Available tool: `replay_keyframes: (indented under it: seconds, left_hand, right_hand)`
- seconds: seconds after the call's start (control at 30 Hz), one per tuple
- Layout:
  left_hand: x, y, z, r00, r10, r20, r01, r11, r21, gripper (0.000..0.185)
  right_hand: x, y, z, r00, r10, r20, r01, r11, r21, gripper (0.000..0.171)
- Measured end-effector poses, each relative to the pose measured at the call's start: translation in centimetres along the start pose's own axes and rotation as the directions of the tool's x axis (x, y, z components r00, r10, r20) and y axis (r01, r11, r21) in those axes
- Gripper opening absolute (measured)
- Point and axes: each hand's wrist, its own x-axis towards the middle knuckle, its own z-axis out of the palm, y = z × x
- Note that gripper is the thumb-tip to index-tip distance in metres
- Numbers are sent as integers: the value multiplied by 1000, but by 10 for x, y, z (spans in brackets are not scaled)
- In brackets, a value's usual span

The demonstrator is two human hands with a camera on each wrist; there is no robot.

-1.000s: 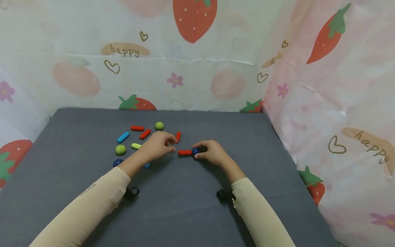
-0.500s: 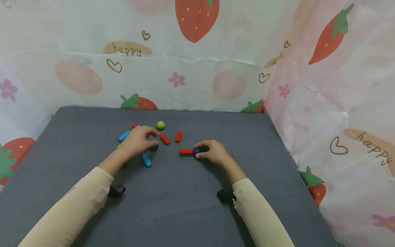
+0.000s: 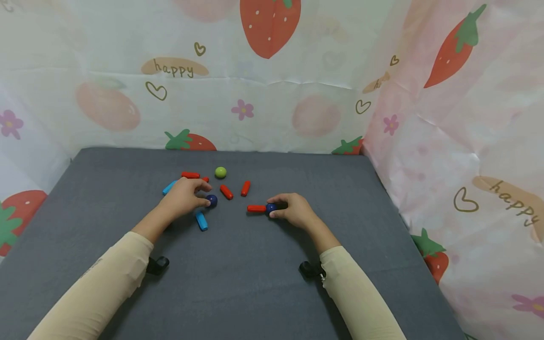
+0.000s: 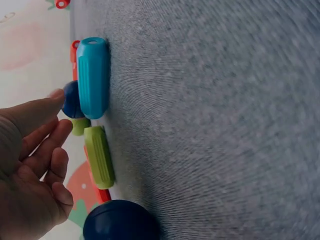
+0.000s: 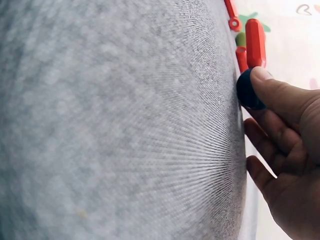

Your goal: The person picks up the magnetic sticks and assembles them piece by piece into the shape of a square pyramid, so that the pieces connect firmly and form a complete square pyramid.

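In the head view my right hand [image 3: 293,208] pinches a dark blue ball [image 3: 271,208] between thumb and fingers. A red rod [image 3: 256,208] extends from that ball toward the left, end against it. My left hand [image 3: 183,196] is beside another dark blue ball [image 3: 211,200]. The thumb tip is at that ball's edge; whether it touches cannot be told. The other fingers are spread apart and not closed around it. A blue rod [image 3: 201,221] lies just in front of this hand. In the left wrist view a green rod [image 4: 99,157] and a nearer dark blue ball [image 4: 121,222] show below.
Several red rods [image 3: 226,191] and a green ball [image 3: 220,172] lie behind the hands on the grey cloth [image 3: 238,278]. A second blue rod [image 3: 169,187] is partly covered by my left hand. A printed curtain [image 3: 255,123] stands along the back edge.
My left hand has moved left from the red rod to the dark blue ball, uncovering the red rod. My right hand keeps its hold on the other ball, nearly still.
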Motion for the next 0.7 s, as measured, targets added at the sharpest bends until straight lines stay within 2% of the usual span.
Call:
replay_keyframes:
  seconds: [0.27, 0.7]
  left_hand:
    - [5, -7, 5, 1000, 4, 16, -4, 999, 43, 43]
    - [9, -5, 10, 1000, -17, 21, 15, 997, 81, 42]
  right_hand:
    - [1, 2, 0, 1000, -17, 11, 17, 1000, 26, 37]
    - [1, 1, -1, 1000, -10, 18, 8, 998, 70, 38]
